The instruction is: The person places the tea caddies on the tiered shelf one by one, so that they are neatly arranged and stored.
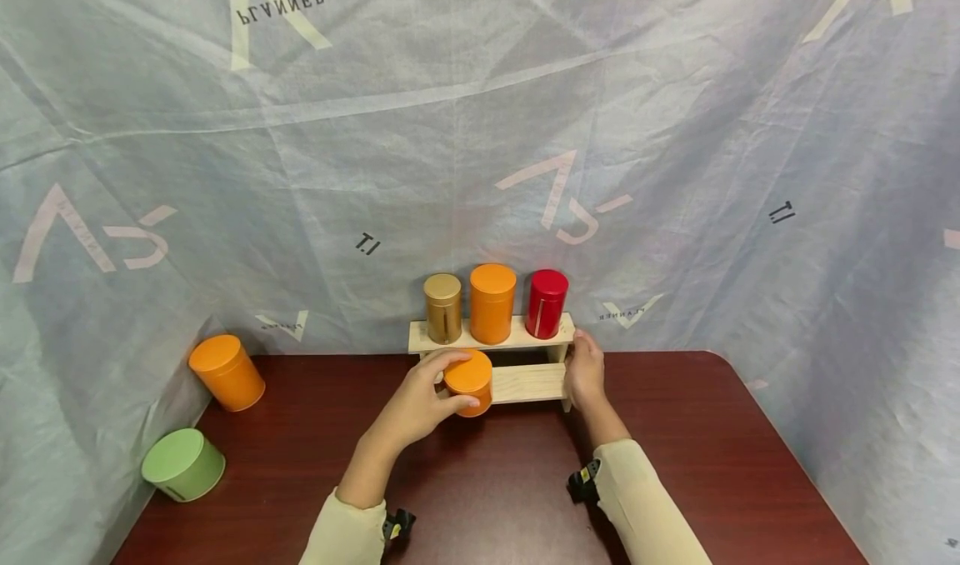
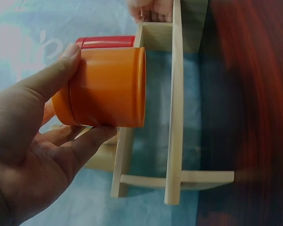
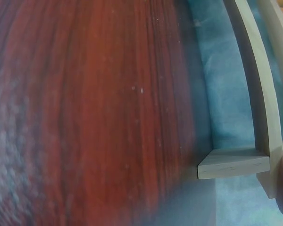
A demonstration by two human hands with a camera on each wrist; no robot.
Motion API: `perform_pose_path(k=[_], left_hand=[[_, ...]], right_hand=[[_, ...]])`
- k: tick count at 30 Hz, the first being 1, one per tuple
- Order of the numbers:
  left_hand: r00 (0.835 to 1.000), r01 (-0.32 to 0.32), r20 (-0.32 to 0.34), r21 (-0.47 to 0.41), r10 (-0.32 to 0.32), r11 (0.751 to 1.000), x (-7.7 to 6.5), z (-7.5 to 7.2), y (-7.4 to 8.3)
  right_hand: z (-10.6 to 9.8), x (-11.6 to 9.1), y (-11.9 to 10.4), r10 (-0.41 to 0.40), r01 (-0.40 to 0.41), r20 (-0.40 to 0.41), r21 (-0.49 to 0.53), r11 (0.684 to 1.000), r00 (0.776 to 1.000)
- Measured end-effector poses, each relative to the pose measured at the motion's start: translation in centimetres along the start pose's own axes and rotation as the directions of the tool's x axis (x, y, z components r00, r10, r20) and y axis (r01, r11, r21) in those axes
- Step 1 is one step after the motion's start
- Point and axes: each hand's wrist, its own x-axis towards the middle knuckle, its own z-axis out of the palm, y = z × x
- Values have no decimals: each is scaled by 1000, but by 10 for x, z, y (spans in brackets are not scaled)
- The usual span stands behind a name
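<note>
My left hand (image 1: 417, 398) holds a short orange tin (image 1: 471, 382) in front of the left part of a two-tier wooden rack (image 1: 529, 383). In the left wrist view, thumb and fingers span the orange tin (image 2: 106, 87), which hangs above the rack's lower board (image 2: 176, 103). At the rack's right end, my right hand (image 1: 587, 370) grips the side. Along the top tier stand a gold tin (image 1: 444, 310), a taller orange tin (image 1: 492, 305) and a red tin (image 1: 547, 305). The right wrist view catches mostly the rack's end (image 3: 233, 164), with the hand cut off at the edge.
On the left of the dark red table (image 1: 510, 482), another orange tin (image 1: 227, 373) and a green tin (image 1: 184, 465) lean against the grey cloth (image 1: 450, 173). That cloth hangs behind the rack and along both sides.
</note>
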Motion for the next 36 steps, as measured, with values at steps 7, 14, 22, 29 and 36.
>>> perform_pose_path(k=[7,14,22,29,36], left_hand=[[999,-26,40,-11,27,1000,5,12,3],[998,-42,56,-19,43,999,13,23,6],[996,-47,70,9,47,999,19,37,5],[995,-39,92,5,38,999,22,48,5],[995,-46,90,9,45,999,30,56,4]], right_hand=[[1,-1,-1,6,-6,-21,-6,1000,1000],[3,1,1,-12,13,-28,28,1000,1000],[2,1,2,-15,16,-30,39,999,999],[1,-1,1,0,0,-15,8,1000,1000],[-1,-2,-4,10,-10,0,13,1000,1000]])
